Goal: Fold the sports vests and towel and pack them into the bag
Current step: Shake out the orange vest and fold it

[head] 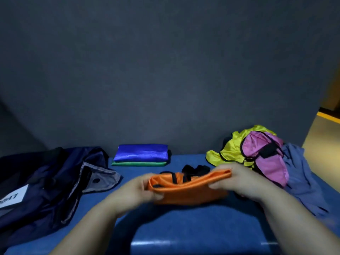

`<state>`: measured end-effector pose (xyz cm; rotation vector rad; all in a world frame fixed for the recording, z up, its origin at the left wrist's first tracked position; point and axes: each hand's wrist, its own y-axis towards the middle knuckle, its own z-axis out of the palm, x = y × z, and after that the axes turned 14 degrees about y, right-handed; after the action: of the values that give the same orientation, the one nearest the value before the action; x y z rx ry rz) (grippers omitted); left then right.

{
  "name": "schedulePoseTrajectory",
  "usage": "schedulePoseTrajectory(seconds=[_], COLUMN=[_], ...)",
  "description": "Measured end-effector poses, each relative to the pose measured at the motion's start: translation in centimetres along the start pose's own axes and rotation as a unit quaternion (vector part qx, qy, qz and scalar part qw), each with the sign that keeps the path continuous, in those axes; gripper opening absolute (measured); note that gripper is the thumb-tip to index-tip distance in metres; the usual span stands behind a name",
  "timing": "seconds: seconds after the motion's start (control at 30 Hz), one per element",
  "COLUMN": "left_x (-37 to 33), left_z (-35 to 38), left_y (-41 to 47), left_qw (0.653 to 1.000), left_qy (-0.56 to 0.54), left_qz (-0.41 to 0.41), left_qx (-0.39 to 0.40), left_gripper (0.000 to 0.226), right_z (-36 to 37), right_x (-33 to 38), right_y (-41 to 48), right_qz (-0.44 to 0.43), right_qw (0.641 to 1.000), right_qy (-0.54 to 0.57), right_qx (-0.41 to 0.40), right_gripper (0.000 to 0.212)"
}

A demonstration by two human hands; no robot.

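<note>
Orange vest (187, 188), partly folded, sits mid-tabletop (184, 227), pinched at its ends by the left hand (139, 190) and right hand (239, 183). Folded blue vest (140, 152) on green vest (138, 164) lies at the far edge. Navy bag (46, 181) sprawls left; yellow vest (231, 150), pink vest (265, 159) and grey-blue towel (301, 179) heap right.

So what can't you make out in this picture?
Head view:
Bag: left part cut off by the frame edge.
White label: lettering cut off, unreadable.
Orange vest: ends covered by left hand and right hand, blurred.
Green vest: mostly under the blue vest.
</note>
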<state>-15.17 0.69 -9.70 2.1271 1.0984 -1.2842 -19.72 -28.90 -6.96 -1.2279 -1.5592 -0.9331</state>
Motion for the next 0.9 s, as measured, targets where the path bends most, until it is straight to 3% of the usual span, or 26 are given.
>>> schedulePoseTrajectory(seconds=[0.13, 0.23, 0.3, 0.43, 0.53, 0.6, 0.8, 0.9], left_x=[2.7, 2.7, 2.5, 2.6, 2.4, 2.2, 2.5, 3.1], left_z=[2.1, 2.6, 2.7, 3.0, 3.4, 3.7, 4.6, 5.1], left_y=[-0.9, -0.7, -0.5, -0.4, 0.1, 0.2, 0.4, 0.7], left_qw=[0.995, 0.997, 0.998, 0.997, 0.985, 0.968, 0.903, 0.887], left_qy=[0.020, -0.009, -0.009, 0.003, 0.096, 0.178, 0.385, 0.420], left_qz=[-0.051, -0.062, -0.058, -0.082, -0.124, -0.137, -0.137, -0.065], left_qx=[0.081, 0.047, 0.029, -0.010, -0.077, -0.111, -0.134, -0.180], left_gripper=[0.033, 0.066, 0.078, 0.059, 0.028, 0.022, 0.031, 0.036], right_z=[1.1, 1.1, 1.5, 2.3, 2.6, 2.9, 4.0, 4.4], right_x=[-3.3, -4.1, -3.9, -4.0, -5.0, -5.5, -7.1, -7.3], right_y=[-2.2, -2.8, -3.1, -2.8, -1.9, -1.4, -0.7, -1.1], right_qz=[0.077, 0.094, 0.088, 0.075, 0.076, 0.087, 0.087, 0.081], right_qw=[0.995, 0.996, 0.996, 0.992, 0.984, 0.979, 0.946, 0.931], right_qy=[-0.049, -0.001, 0.022, 0.044, 0.005, -0.037, -0.241, -0.295], right_qx=[0.041, -0.008, -0.021, -0.089, -0.160, -0.179, -0.199, -0.200], right_gripper=[0.014, 0.028, 0.025, 0.018, 0.023, 0.026, 0.032, 0.037])
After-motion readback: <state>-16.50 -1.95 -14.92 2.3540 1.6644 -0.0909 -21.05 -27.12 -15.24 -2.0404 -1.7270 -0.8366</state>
